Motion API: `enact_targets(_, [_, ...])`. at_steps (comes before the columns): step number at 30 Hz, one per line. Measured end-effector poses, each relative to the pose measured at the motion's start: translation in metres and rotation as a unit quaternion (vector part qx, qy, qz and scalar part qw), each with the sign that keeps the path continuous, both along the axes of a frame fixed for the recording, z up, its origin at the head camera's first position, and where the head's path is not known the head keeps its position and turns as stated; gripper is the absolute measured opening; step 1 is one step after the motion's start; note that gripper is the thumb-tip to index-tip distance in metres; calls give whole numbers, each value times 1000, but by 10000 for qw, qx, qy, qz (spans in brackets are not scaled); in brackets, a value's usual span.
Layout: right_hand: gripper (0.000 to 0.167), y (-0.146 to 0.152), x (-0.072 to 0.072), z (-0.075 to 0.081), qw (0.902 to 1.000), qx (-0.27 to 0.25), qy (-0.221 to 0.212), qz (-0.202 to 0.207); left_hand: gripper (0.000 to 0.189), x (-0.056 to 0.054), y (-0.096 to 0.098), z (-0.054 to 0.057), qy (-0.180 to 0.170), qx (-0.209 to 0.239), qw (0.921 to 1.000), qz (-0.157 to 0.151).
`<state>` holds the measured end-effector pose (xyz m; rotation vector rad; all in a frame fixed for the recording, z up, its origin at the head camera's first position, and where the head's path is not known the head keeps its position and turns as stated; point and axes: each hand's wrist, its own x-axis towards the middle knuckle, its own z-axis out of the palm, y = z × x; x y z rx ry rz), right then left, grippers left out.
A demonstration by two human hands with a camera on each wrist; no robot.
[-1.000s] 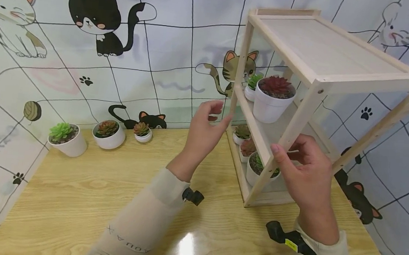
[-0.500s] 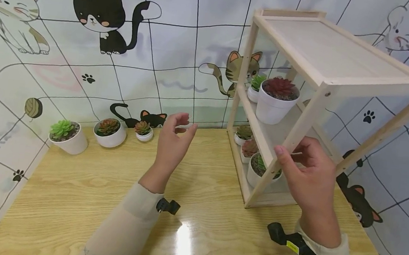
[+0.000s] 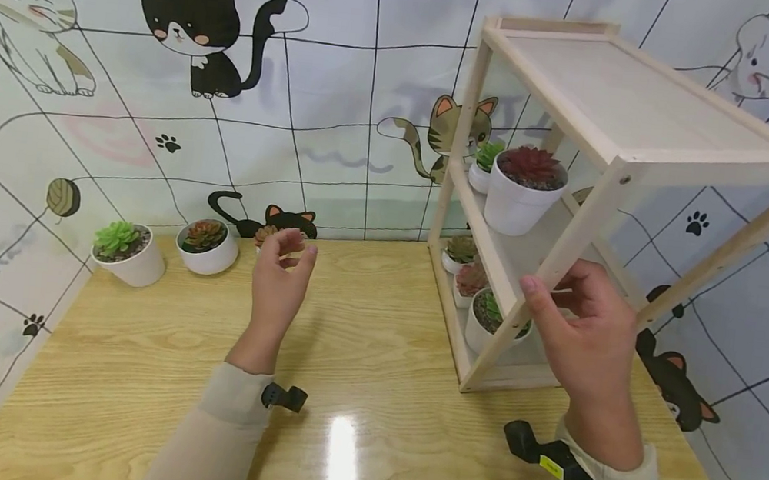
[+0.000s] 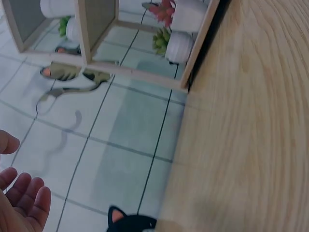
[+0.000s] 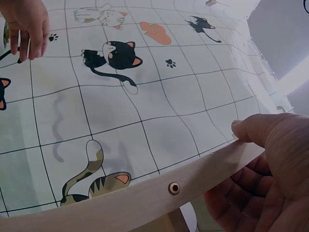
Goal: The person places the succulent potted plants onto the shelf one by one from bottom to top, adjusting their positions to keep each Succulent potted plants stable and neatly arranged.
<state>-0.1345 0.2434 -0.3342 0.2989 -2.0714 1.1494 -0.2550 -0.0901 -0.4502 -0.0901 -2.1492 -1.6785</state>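
My left hand (image 3: 275, 287) is over the table with fingers loosely bent, holding nothing. It partly covers a small potted succulent (image 3: 264, 235) with reddish leaves; contact cannot be told. To its left stand a white pot with a red-green succulent (image 3: 206, 247) and one with a bright green succulent (image 3: 128, 253). My right hand (image 3: 587, 333) grips the front left post of a wooden shelf (image 3: 587, 213), thumb on the near side. On its middle tier are a dark red succulent in a white pot (image 3: 524, 190) and a small green succulent (image 3: 486, 166).
The shelf's lower tier bears a round-potted green succulent (image 3: 493, 324), a pinkish one (image 3: 470, 281) and a small olive one (image 3: 460, 253). A cat-patterned wall cloth (image 3: 336, 96) hangs behind the wooden table (image 3: 367, 424).
My left hand has moved left, away from the shelf, to in front of the small reddish succulent. My right hand stays on the shelf post.
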Motion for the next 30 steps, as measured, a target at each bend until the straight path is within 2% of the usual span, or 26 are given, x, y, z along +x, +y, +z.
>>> enact_targets(8, [31,0,0,0,10000,19,-31,-50,41,-7,-40,-6,-102,241,9973,691])
enact_targets(16, [31,0,1,-2,9999,-44,-79,-126,41,-11,-79,-9,-189,315,9878,1511])
enact_targets(21, [33,0,0,-3,9997,-104,-160,-137,44,-15,-103,-15,-225,545,9762,2089])
enact_targets(24, [33,0,0,-2,9997,-132,-188,-124,42,-17,-117,-18,-102,758,9683,2378])
enact_targets(28, [33,0,-1,-3,9999,-102,-107,-88,40,-17,-132,-23,37,1159,9542,2758])
enact_targets(30, [33,0,-1,-3,9999,-46,-49,-102,41,-18,-140,-26,63,1443,9439,2971])
